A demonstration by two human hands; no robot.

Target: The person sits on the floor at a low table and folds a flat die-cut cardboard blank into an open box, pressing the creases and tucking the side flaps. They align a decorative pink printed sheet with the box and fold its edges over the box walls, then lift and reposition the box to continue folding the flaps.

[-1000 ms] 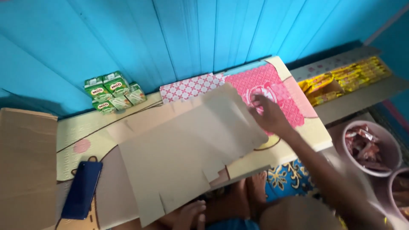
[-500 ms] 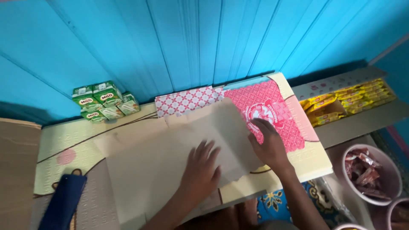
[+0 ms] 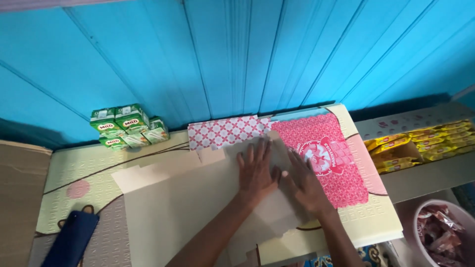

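A flat brown cardboard sheet point(image 3: 183, 207) with cut flaps lies on a patterned foam mat point(image 3: 89, 173). My left hand point(image 3: 256, 170) presses flat on the sheet's upper right part, fingers spread. My right hand point(image 3: 307, 183) lies flat beside it at the sheet's right edge, fingers pointing up and left. Under that edge is a pink and red patterned printed sheet point(image 3: 326, 153). Neither hand grips anything.
Several green drink cartons point(image 3: 128, 126) stand at the back left against the blue plank wall. A dark blue phone point(image 3: 71, 240) lies at the front left. Yellow snack packets point(image 3: 420, 143) fill a box at right; a pink bowl of red wrappers point(image 3: 440, 232) is at lower right.
My left hand came up from the near edge and now presses on the sheet next to the right hand. The cardboard has been folded smaller and flatter.
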